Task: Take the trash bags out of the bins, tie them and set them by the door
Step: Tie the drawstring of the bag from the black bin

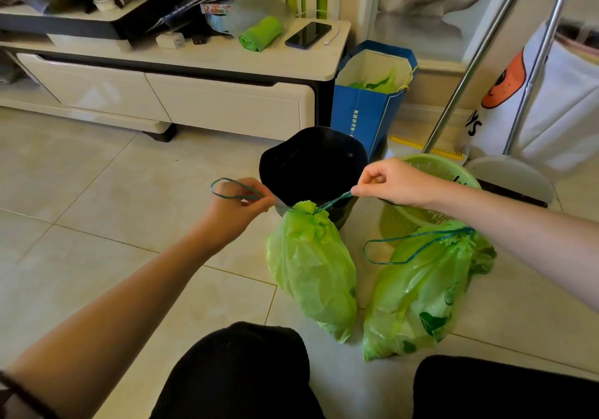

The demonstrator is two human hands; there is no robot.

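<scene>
Two light green trash bags lie on the tiled floor in front of my knees. The left bag [311, 269] has its mouth gathered tight by a dark green drawstring [334, 203]. My left hand [240, 206] pinches one end of that string, a loop trailing out to the left. My right hand [392, 182] pinches the other end, and the string runs taut between hand and bag. The right bag [418, 289] is cinched too, its drawstring loop lying loose on top. Behind the bags stand a black bin [312, 162] and a green basket bin [421, 214].
A white TV cabinet [181, 94] runs along the back left, with a green roll of bags [261, 33] and a phone [308, 34] on top. A blue paper bag [369, 107] stands by its end. A broom and dustpan [505, 172] lean at right.
</scene>
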